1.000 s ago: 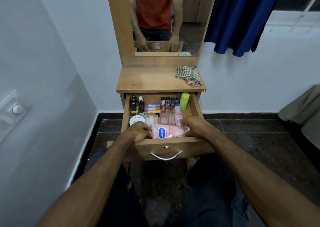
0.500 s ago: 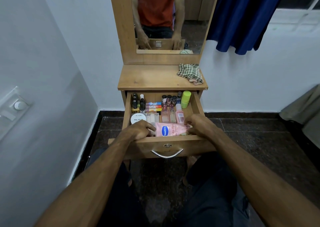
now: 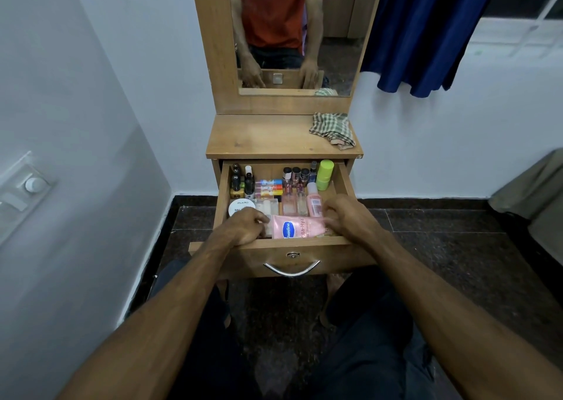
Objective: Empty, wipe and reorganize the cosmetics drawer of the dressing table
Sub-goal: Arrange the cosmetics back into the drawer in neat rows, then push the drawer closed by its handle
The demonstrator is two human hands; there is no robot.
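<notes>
At frame centre, the left hand (image 3: 248, 227) and right hand (image 3: 347, 216) curled at either end of the soft pink plastic lotion tube (image 3: 297, 227) in the open wooden drawer (image 3: 292, 245); firm hold unconfirmed; light, squashy, best gripped mid-body.

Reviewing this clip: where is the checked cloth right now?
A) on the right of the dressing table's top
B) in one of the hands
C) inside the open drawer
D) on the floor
A: the checked cloth lies crumpled on the right of the tabletop, above the open drawer.
</notes>
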